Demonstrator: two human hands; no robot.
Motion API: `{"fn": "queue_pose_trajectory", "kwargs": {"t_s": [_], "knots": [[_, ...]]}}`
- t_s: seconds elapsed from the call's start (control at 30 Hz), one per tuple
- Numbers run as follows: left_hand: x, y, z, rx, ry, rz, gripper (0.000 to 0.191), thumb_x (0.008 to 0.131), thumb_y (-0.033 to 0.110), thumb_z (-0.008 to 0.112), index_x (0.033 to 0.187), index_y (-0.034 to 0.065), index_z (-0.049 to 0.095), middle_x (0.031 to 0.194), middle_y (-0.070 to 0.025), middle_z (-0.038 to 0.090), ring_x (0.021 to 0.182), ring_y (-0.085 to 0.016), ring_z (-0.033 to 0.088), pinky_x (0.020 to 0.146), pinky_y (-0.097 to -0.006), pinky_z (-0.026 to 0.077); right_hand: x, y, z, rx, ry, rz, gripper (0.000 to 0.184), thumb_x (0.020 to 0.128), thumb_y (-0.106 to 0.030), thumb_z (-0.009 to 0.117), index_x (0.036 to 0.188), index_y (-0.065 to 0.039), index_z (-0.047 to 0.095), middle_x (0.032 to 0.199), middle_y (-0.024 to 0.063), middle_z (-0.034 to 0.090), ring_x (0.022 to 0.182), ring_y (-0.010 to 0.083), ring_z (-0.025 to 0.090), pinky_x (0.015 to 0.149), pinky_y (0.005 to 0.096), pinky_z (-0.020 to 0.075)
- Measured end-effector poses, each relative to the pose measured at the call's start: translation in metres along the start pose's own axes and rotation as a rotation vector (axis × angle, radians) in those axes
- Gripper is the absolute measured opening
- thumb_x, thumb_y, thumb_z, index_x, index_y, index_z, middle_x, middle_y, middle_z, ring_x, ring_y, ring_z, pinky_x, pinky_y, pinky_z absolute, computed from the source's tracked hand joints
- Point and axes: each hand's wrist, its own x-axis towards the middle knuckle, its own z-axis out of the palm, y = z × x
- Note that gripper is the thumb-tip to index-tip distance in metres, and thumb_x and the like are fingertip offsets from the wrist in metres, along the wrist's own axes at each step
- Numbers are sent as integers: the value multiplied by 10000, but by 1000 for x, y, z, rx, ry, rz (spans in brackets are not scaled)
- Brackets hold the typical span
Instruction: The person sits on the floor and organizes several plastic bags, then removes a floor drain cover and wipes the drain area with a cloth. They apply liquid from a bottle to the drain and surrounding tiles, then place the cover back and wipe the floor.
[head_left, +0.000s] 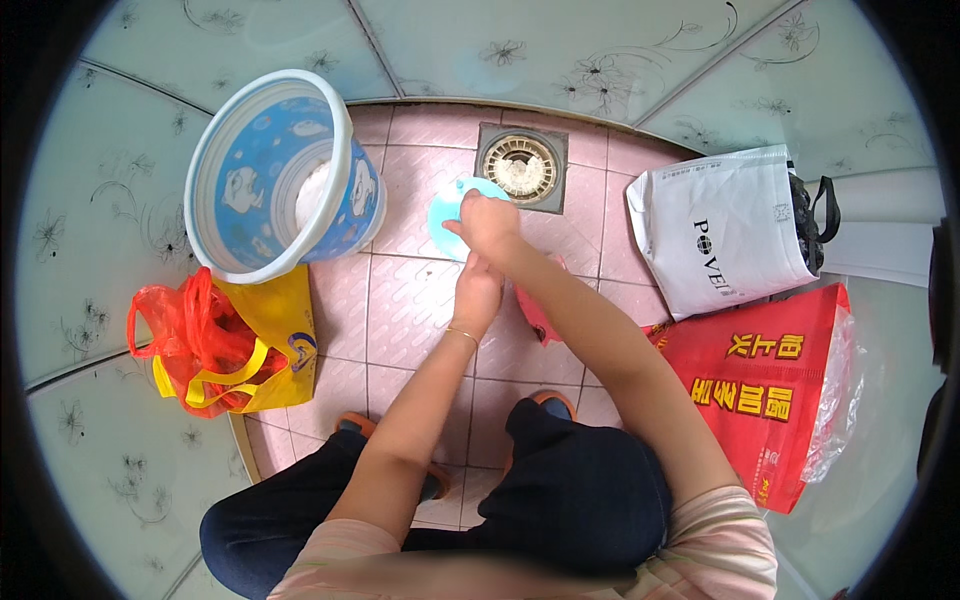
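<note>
A light-blue round disc, perhaps a drain cover (448, 217), lies or is held over the pink tiles just left of a round floor drain (519, 169) in a square metal frame. My right hand (489, 223) is over the disc's right part, thumb and fingers bent at it; whether it grips the disc is unclear. Directly below, my left hand (478, 283), with a thin bracelet at the wrist, is close against the right wrist, its fingers partly hidden. Partly behind my right forearm is a pink-red object (536, 311), its kind unclear.
A blue-and-white plastic bucket (341, 142) stands tilted in view at the left, beside a yellow bag (296, 300) and red plastic bags (199, 322). At the right are a white bag (697, 225) and a red bag (780, 427). Flower-patterned panels (517, 45) enclose the floor.
</note>
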Motion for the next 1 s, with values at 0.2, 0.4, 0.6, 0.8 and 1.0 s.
{"fn": "queue_pose_trajectory", "kwargs": {"t_s": [0.2, 0.4, 0.6, 0.8, 1.0], "knots": [[-22, -1, -21, -134, 101, -85, 140, 745, -39, 575, 877, 5, 555, 904, -157, 569, 891, -351, 510, 792, -410, 438, 8, 12, 14, -5, 98, -19, 447, 727, -357, 728, 917, 9, 556, 765, 162, 672, 740, 299, 675, 649, 382, 538], [-34, -10, -47, -229, 290, -314, 106, 815, -3, 580, 911, 8, 537, 933, -134, 550, 910, -274, 512, 856, -348, 410, -11, 36, 5, 395, 208, 13, 412, 722, -274, 727, 982, 14, 590, 829, 188, 665, 781, 307, 662, 695, 376, 521], [-11, -19, -46, -464, 449, -481, 117, 840, 18, 579, 941, -1, 522, 968, -121, 528, 940, -237, 496, 879, -336, 400, -19, 107, 0, 1473, 13, 136, 281, 808, -185, 659, 1021, -12, 597, 900, 63, 630, 795, 210, 618, 709, 335, 502], [12, -22, -50, -680, 437, -502, 114, 858, -14, 567, 948, 17, 504, 917, -31, 514, 876, -113, 482, 830, -241, 395, -35, 113, -12, 2078, -63, 230, 440, 853, -280, 612, 1197, -24, 513, 1126, 94, 590, 1031, 222, 567, 931, 389, 443], [22, -26, -47, -595, 435, -496, 128, 855, 1, 580, 961, 12, 508, 919, -44, 526, 887, -119, 492, 811, -252, 413, -31, 127, -12, 2082, -45, 208, 374, 855, -235, 613, 1158, -32, 528, 1110, 91, 592, 1009, 209, 573, 907, 374, 455]]}}
